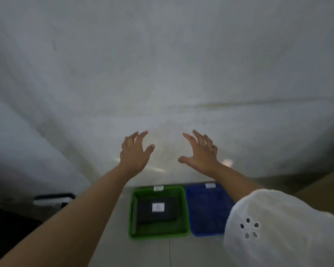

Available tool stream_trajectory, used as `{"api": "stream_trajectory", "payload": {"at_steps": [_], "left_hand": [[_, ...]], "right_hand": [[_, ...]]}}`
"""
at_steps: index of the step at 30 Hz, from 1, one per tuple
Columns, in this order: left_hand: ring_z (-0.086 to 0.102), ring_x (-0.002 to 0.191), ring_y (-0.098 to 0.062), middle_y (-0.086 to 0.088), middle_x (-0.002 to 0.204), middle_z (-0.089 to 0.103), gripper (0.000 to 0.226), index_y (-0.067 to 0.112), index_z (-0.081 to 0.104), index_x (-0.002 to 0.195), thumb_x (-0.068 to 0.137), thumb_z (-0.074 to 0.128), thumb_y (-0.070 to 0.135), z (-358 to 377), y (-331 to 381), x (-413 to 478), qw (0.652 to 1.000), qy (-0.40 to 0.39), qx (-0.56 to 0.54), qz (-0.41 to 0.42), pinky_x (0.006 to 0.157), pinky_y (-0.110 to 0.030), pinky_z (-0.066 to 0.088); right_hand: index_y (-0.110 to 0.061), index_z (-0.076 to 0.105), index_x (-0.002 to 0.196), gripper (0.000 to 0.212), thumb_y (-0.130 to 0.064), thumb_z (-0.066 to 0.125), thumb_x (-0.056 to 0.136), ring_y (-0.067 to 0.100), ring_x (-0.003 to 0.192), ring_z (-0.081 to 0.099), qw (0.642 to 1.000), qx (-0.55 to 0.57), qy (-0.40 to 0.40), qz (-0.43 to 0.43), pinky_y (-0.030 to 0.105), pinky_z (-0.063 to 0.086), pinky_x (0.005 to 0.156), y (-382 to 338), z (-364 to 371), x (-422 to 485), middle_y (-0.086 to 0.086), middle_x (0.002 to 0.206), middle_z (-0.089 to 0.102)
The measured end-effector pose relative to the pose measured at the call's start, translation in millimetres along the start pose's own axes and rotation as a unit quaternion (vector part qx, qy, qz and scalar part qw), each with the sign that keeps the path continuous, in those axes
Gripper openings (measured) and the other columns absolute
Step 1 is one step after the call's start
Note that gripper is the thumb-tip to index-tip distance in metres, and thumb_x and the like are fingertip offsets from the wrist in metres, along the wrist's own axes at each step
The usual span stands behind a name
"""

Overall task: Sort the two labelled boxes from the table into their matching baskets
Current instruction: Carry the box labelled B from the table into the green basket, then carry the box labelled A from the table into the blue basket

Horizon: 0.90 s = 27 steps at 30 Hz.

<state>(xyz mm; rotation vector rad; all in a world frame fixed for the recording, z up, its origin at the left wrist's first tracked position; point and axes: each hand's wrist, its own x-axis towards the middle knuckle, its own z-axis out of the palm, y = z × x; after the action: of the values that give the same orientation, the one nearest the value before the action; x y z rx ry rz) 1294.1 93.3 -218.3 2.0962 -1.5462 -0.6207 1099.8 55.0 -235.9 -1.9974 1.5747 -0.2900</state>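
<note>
Both arms reach forward, raised in front of a pale wall (162, 64). Left hand (134, 153) has its fingers spread and slightly curled, thumb apart, holding nothing. Right hand (200, 151) is likewise spread, fingers curled like claws, thumb pointing inward toward the left hand, holding nothing. A clear gap lies between the two hands; they do not touch.

Below and nearer the body than the hands, two baskets sit on a light floor (152, 253), side by side and touching or nearly so. The green basket (132, 214) lies below the gap between the hands, just right of the left forearm. Inside it lies a dark box (143, 212), flat, with a white label (158, 207) on top bearing a single dark mark; the mark is too blurred to read. The blue basket (202, 212) is under the right forearm; the part in view shows nothing inside, and its right side is hidden by the white eyelet sleeve (278, 228) of the right arm. Each basket carries a small white tag at its far rim: one (158, 188) on the green, one (210, 185) on the blue; text not legible.

Only one box is in view. Left of the left forearm, low by the wall, a dark object with a white edge (52, 200), blurred; cannot tell what it is.
</note>
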Motion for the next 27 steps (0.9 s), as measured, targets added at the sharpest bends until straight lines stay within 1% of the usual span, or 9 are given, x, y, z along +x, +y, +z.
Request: {"api": "stream_trajectory", "payload": {"at_steps": [4, 8, 10, 13, 16, 20, 22, 25, 27], "left_hand": [[0.006, 0.146, -0.030, -0.004, 0.157, 0.018, 0.055, 0.030, 0.026, 0.146, 0.095, 0.043, 0.040, -100.1, 92.0, -20.8, 0.988, 0.034, 0.092, 0.119, 0.115, -0.047, 0.016], [-0.001, 0.148, -0.028, -0.001, 0.159, 0.014, 0.056, 0.033, 0.019, 0.148, 0.096, 0.037, 0.043, -191.3, 162.5, -51.5, 0.936, 0.104, 0.230, 0.243, 0.118, -0.044, 0.008], [-0.001, 0.148, -0.028, 0.001, 0.158, 0.014, 0.055, 0.034, 0.020, 0.147, 0.096, 0.037, 0.043, -226.4, 188.7, -70.8, 0.919, 0.136, 0.246, 0.278, 0.118, -0.045, 0.008], [0.002, 0.147, -0.024, 0.008, 0.157, 0.017, 0.053, 0.037, 0.023, 0.145, 0.095, 0.039, 0.043, -255.6, 210.9, -101.7, 0.923, 0.159, 0.190, 0.294, 0.117, -0.042, 0.012], [0.006, 0.145, -0.021, 0.011, 0.154, 0.021, 0.052, 0.038, 0.026, 0.144, 0.094, 0.042, 0.042, -257.6, 215.9, -128.7, 0.936, 0.147, 0.109, 0.300, 0.114, -0.043, 0.018], [0.014, 0.141, -0.023, 0.007, 0.151, 0.024, 0.054, 0.036, 0.027, 0.144, 0.094, 0.046, 0.038, -243.2, 227.6, -147.9, 0.950, 0.116, 0.037, 0.288, 0.110, -0.042, 0.025], [0.017, 0.138, -0.023, 0.005, 0.149, 0.026, 0.054, 0.036, 0.025, 0.144, 0.094, 0.046, 0.037, -234.2, 241.4, -152.7, 0.955, 0.094, -0.026, 0.281, 0.106, -0.037, 0.026], [0.025, 0.135, -0.020, 0.004, 0.143, 0.033, 0.054, 0.037, 0.024, 0.144, 0.095, 0.046, 0.036, -216.7, 264.4, -154.4, 0.954, 0.062, -0.071, 0.284, 0.100, -0.030, 0.026], [0.035, 0.131, -0.017, 0.002, 0.138, 0.040, 0.053, 0.035, 0.027, 0.143, 0.094, 0.048, 0.033, -203.4, 282.6, -156.1, 0.952, 0.047, -0.115, 0.279, 0.101, -0.030, 0.031]], "right_hand": [[-0.039, 0.015, 0.150, 0.082, -0.043, 0.062, 0.083, 0.026, 0.148, -0.011, 0.993, -0.056, 0.058, -0.087, 0.045, -0.001, 0.116, -60.5, -119.6, -31.9, -0.008, 0.162, -0.002], [-0.041, 0.016, 0.149, 0.081, -0.043, 0.062, 0.082, 0.022, 0.148, -0.008, 0.977, -0.066, 0.134, -0.152, 0.044, 0.001, 0.116, -118.9, -225.4, -70.7, -0.011, 0.161, 0.002], [-0.042, 0.017, 0.149, 0.080, -0.042, 0.063, 0.083, 0.019, 0.148, -0.006, 0.968, -0.069, 0.166, -0.173, 0.043, 0.002, 0.116, -138.3, -269.1, -96.0, -0.013, 0.161, 0.004], [-0.041, 0.020, 0.148, 0.077, -0.041, 0.063, 0.084, 0.015, 0.148, -0.001, 0.956, -0.055, 0.217, -0.192, 0.042, 0.006, 0.116, -150.9, -310.7, -137.4, -0.014, 0.160, 0.008], [-0.041, 0.022, 0.147, 0.075, -0.037, 0.064, 0.084, 0.014, 0.147, 0.004, 0.951, -0.007, 0.246, -0.188, 0.041, 0.009, 0.114, -145.1, -322.0, -172.2, -0.013, 0.160, 0.012], [-0.041, 0.025, 0.146, 0.074, -0.036, 0.065, 0.085, 0.017, 0.144, 0.014, 0.955, 0.010, 0.244, -0.169, 0.039, 0.014, 0.111, -121.4, -318.6, -198.0, -0.011, 0.157, 0.017], [-0.040, 0.027, 0.146, 0.071, -0.036, 0.064, 0.086, 0.018, 0.140, 0.021, 0.955, 0.035, 0.243, -0.164, 0.037, 0.018, 0.109, -110.0, -322.0, -205.0, -0.008, 0.154, 0.024], [-0.038, 0.032, 0.144, 0.065, -0.035, 0.064, 0.087, 0.017, 0.137, 0.030, 0.956, 0.082, 0.226, -0.166, 0.037, 0.025, 0.109, -93.0, -334.8, -209.8, -0.004, 0.147, 0.033], [-0.037, 0.035, 0.142, 0.061, -0.035, 0.064, 0.088, 0.016, 0.130, 0.039, 0.956, 0.124, 0.207, -0.166, 0.030, 0.033, 0.099, -79.6, -347.5, -211.4, -0.001, 0.142, 0.040]]}}
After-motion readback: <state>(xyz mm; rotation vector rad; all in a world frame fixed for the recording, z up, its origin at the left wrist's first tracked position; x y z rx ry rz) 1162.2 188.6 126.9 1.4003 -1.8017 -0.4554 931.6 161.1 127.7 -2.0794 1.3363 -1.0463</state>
